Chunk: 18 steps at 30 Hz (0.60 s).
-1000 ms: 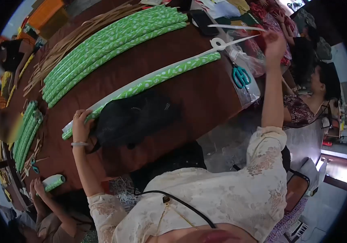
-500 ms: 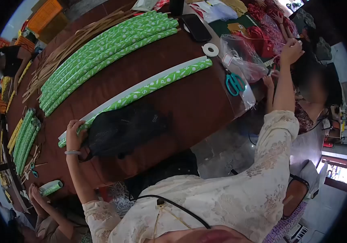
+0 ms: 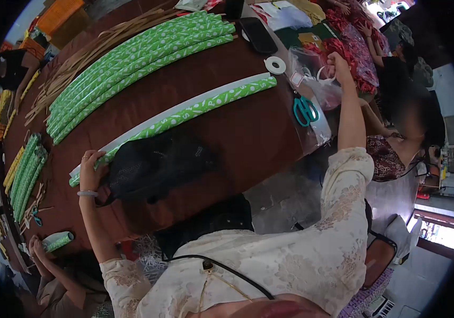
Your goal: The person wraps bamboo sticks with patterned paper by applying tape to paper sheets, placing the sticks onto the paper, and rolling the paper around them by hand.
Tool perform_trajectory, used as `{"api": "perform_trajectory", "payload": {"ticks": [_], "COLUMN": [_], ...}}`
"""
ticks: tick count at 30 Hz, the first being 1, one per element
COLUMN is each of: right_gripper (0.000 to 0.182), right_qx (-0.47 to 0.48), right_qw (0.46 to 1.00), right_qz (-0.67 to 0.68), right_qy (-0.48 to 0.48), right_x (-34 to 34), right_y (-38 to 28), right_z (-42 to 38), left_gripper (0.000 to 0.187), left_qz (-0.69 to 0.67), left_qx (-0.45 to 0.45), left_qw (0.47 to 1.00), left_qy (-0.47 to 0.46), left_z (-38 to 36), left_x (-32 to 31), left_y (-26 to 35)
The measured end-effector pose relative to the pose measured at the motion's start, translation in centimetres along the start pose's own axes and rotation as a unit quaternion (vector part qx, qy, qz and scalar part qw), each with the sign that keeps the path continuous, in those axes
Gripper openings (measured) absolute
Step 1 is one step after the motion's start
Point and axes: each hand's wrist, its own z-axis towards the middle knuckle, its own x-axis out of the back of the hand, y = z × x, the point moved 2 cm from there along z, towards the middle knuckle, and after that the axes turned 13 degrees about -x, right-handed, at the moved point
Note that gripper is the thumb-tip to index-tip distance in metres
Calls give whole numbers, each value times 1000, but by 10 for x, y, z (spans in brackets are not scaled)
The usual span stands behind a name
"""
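Observation:
A partly rolled sheet of green patterned paper with a white edge lies across the brown tablecloth. My left hand, with a bracelet at the wrist, grips its near-left end. Beside that hand sits a black mesh bag, covering part of the roll's lower edge. My right hand is raised past the far right end of the paper, its fingers closed. A thin white loop hangs at its fingers. Close by are a white tape roll, teal-handled scissors and a clear plastic bag.
Finished green paper rolls lie bunched at the back, with brown strips behind them. A phone rests near the far edge. Other people sit at both sides; one person's hands are by a short green roll.
My right hand has moved left and inward, over the plastic bag, and the white loop now shows beside it. My left hand stays on the roll's end while the view shifts slightly.

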Motion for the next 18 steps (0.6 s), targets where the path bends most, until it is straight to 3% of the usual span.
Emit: {"api": "perform_trajectory", "payload": {"ticks": [3,4,5,6,7,8,11,13,14,17,18], "right_gripper": [30,31,29,28,25,25,24,23,23,25,25], "right_qx": [76,180,183,179,139,139,195,243,235,212,213], "right_qw": [993,973,929,852,793,792,781,838,834,747,744], "right_qz": [-83,-141,-317,-481,-584,-585,-535,-452,-489,-627,-630], "right_qy": [36,-2,53,106,109,104,255,184,98,71,66], "right_x": [-6,1,5,5,-10,-17,-33,-21,-29,-29,-30], "right_y": [21,40,46,49,38,32,19,22,16,23,23], "right_z": [38,67,75,76,47,31,-3,28,14,27,26], "left_gripper": [33,33,33,33,33,33,32,32,32,33,33], "left_qz": [-1,1,0,1,2,2,10,20,27,14,12], "left_qx": [-3,-6,-4,-3,-2,2,7,0,-18,-6,-1], "left_qw": [1000,1000,1000,1000,1000,1000,1000,1000,999,1000,1000], "left_qy": [3,5,10,9,6,5,6,7,15,21,26], "left_z": [-1,0,0,-1,-2,-2,-1,-4,-5,-6,-6], "left_x": [3,2,2,1,1,0,1,-2,-4,-4,-4], "left_y": [5,6,5,4,2,2,5,-1,-4,-4,-4]}}
